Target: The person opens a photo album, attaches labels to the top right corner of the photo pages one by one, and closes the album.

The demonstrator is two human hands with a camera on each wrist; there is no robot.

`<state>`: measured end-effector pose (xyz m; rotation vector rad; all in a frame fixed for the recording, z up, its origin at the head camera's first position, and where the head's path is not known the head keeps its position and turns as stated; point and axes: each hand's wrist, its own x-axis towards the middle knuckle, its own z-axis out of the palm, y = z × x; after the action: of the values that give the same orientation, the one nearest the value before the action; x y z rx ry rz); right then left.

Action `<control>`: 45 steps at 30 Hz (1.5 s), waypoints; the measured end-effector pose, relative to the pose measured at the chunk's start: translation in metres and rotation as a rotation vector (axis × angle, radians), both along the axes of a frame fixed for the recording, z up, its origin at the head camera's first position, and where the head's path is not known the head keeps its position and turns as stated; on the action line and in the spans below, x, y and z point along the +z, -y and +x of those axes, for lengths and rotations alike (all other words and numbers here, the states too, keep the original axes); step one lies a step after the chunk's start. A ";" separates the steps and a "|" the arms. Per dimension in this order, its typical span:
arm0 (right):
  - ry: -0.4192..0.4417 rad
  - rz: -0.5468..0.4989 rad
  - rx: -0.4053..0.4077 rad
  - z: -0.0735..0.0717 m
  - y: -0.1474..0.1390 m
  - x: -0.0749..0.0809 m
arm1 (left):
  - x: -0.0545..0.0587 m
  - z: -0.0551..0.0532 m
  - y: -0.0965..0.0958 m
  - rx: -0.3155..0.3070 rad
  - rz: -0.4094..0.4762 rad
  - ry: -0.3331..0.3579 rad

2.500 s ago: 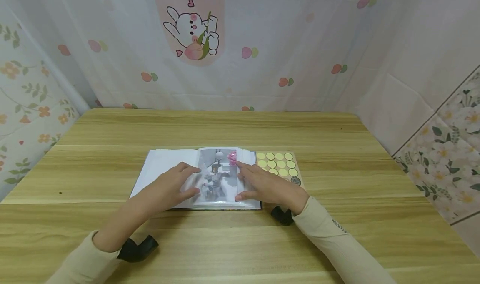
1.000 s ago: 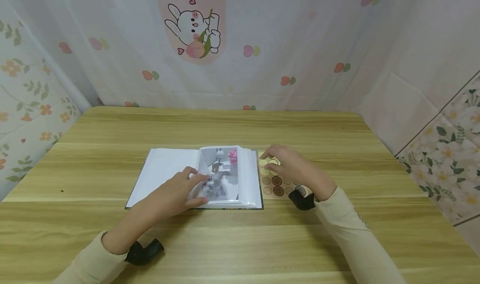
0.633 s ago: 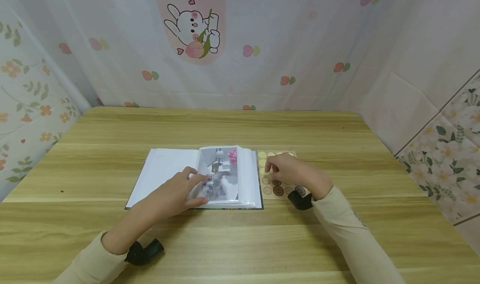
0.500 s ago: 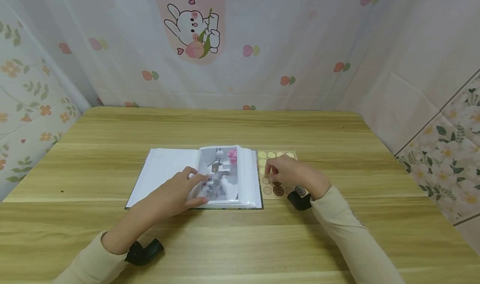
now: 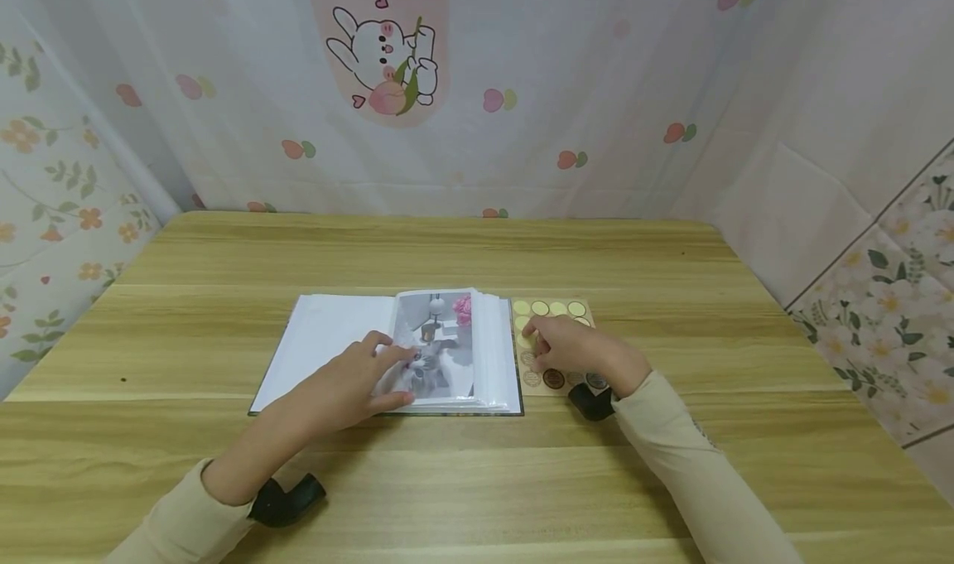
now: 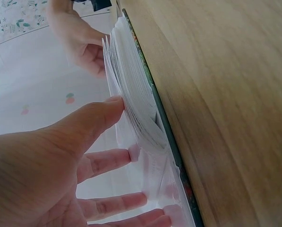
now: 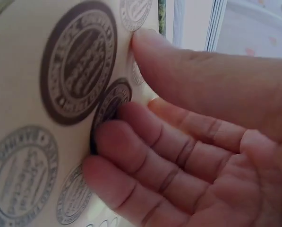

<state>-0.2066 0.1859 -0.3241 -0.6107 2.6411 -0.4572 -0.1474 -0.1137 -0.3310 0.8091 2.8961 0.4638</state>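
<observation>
A photo album lies spread on the table, a photo of a grey cat and a pink flower on its right page. My left hand rests on that page with fingers spread; in the left wrist view its thumb touches the page edges. Beside the album lies a sheet of round stickers, yellow at the back and brown-printed at the front. My right hand is over this sheet, fingers bent. In the right wrist view the thumb tip touches the sheet near a pale sticker, apart from the other fingertips.
The wooden table reaches around the album and sheet. A patterned white curtain hangs behind it. A black wrist piece is on the left wrist, and another black piece on the right.
From the album page my right hand has moved right onto the sticker sheet. There its fingers have bent and shifted slightly toward the front. The left hand stays on the page.
</observation>
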 end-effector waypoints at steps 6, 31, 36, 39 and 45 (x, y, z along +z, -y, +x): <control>-0.112 0.036 0.057 0.003 0.000 -0.004 | 0.002 0.001 0.000 -0.004 0.003 0.004; -0.232 0.019 -0.006 0.011 0.000 -0.008 | 0.003 0.000 -0.001 0.002 -0.002 0.019; -0.260 0.008 -0.009 0.011 0.001 -0.009 | 0.003 0.000 -0.002 -0.002 -0.009 0.016; -0.289 0.019 0.002 0.012 0.001 -0.009 | 0.004 0.001 -0.002 -0.002 -0.009 0.017; -0.340 0.043 0.021 0.013 0.003 -0.010 | 0.005 0.002 -0.002 -0.009 0.001 0.003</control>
<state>-0.1935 0.1825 -0.3342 -0.7604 2.9510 -0.3121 -0.1454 -0.1118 -0.3265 0.8203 2.8885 0.4650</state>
